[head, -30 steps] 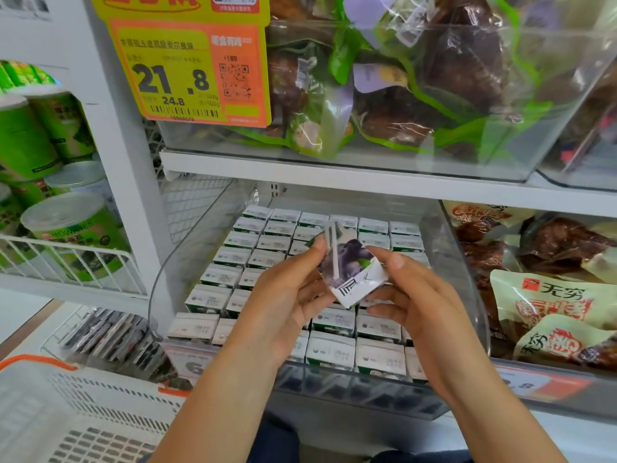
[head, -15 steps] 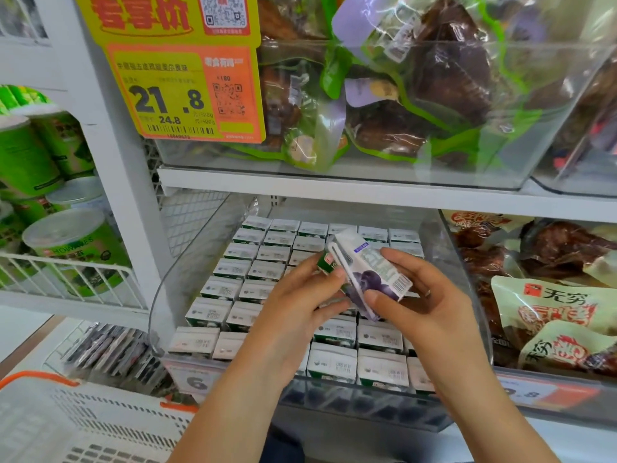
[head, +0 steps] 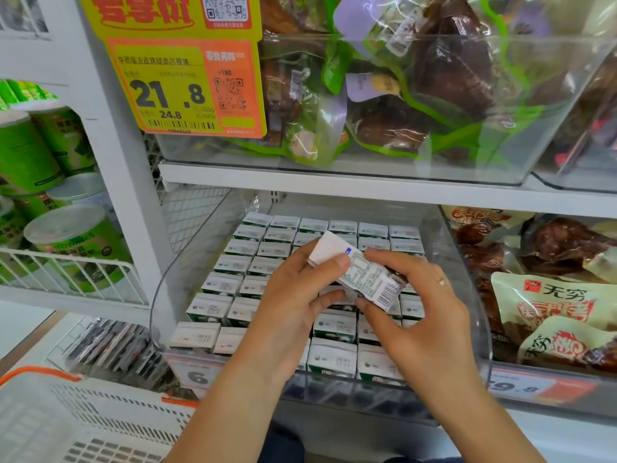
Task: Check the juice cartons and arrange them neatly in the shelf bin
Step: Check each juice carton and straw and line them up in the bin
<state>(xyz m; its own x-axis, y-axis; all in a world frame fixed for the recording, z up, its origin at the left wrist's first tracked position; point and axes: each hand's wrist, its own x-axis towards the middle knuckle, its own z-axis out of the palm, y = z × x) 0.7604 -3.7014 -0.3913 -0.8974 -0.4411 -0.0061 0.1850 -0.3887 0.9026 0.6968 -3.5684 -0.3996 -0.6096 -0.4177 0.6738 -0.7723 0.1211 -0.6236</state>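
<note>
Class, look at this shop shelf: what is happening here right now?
A person holds one small juice carton in both hands above the clear shelf bin, tilted so its printed side and barcode face up. The left hand grips its upper end, the right hand its barcode end. Below, the other cartons stand in neat rows filling the bin.

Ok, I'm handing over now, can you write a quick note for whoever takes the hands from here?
Left hand and right hand: both grip one carton, tilted, with the print and barcode side up, above the bin.
Other cartons: upright in neat rows inside the bin, tops showing.
Done: rows look tidy.
Left: finish checking the held carton, then stand it in a row; any gap is hidden under the hands.
</note>
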